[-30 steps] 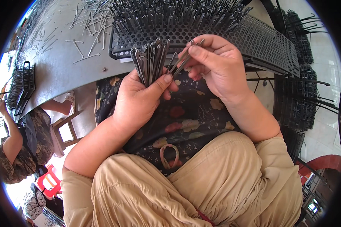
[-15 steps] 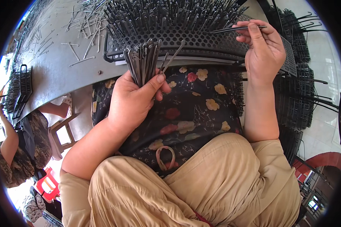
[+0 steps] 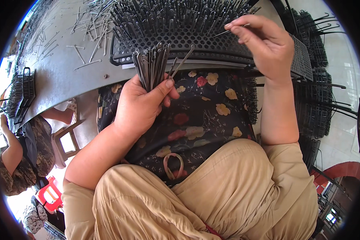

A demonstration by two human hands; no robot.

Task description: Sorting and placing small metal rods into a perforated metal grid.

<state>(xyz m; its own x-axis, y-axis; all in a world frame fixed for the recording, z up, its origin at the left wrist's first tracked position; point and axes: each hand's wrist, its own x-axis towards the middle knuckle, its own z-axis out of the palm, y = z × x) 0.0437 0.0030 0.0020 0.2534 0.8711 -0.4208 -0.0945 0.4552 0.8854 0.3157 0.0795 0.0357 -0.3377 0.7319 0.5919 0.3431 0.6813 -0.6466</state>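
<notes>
My left hand [image 3: 142, 100] is closed around a bundle of flat grey metal rods [image 3: 152, 66] with small looped ends, pointing upward. Two of them lean out to the right past the thumb. Above and to the right, my right hand [image 3: 272, 50] pinches one thin metal rod [image 3: 220, 34] between thumb and fingers. That rod slants down to the left, its tip close to the perforated surface of a black rack [image 3: 224, 45]. I cannot tell whether the tip touches a hole. Many similar rods [image 3: 180, 16] stand upright in the rack's far part.
Loose rods [image 3: 94, 30] lie scattered over the grey table [image 3: 64, 82] at left. A smaller filled rack [image 3: 22, 94] stands at its left edge, beside another person's arm [image 3: 12, 150]. Stacks of filled racks [image 3: 314, 104] are at right. A dark floral apron [image 3: 204, 116] covers my lap.
My right hand has moved left and slightly up, and its rod now tilts more steeply, tip lower left over the rack. My left hand with the bundle has hardly moved.
</notes>
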